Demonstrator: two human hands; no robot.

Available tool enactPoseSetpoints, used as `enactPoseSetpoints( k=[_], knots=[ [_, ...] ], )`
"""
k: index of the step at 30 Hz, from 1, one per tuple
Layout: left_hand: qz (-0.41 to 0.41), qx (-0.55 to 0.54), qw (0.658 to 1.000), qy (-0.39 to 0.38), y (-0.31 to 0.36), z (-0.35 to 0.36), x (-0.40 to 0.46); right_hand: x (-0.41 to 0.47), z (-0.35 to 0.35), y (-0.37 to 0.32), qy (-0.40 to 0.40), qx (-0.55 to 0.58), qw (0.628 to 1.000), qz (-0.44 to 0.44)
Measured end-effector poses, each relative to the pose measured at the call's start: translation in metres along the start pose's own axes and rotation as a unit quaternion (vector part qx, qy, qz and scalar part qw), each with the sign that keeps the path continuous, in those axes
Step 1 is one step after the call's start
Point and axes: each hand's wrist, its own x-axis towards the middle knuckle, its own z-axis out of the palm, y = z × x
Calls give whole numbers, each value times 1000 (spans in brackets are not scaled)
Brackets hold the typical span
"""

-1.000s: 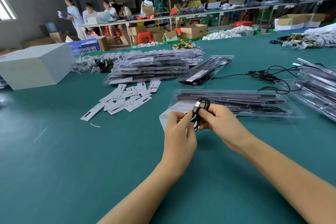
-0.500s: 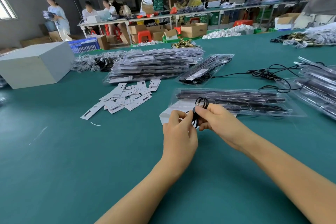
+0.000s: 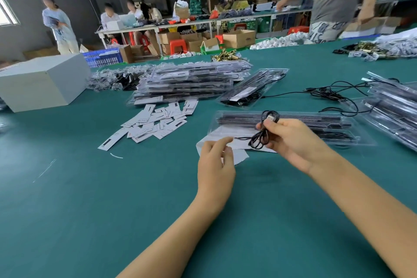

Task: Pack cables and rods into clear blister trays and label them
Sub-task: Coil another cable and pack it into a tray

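Note:
My right hand grips a coiled black cable, its USB plug sticking up above my thumb. A thin strand runs left from the coil to my left hand, which pinches its loose end between thumb and forefinger. Right behind my hands lies a clear blister tray with dark rods in it. A white sheet lies on the green table under my hands.
A heap of white labels lies to the left. Behind it are a stack of packed trays and a single tray. Loose black cables and more trays lie right. A grey box stands far left. A person stands beyond the table.
My hands have drawn apart: the left moved left and down, pulling a strand out of the coil, while the right keeps the coil. A person has walked in at the far right.

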Motion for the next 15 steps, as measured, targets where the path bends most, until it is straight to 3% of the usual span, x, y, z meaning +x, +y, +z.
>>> enactPoseSetpoints(
  k=[3,6,10,15],
  knots=[
    [-73,-46,996,-20,-5,-4,3,3,-16,-11,32,152,983,98],
    [-104,-115,987,-45,-6,-2,5,3,-19,-7,12,225,953,205],
    [-135,-212,967,-43,-1,-3,7,1,-7,10,-75,203,935,280],
    [-147,-267,951,-46,0,-9,6,-3,6,21,-138,147,945,259]
  ],
)
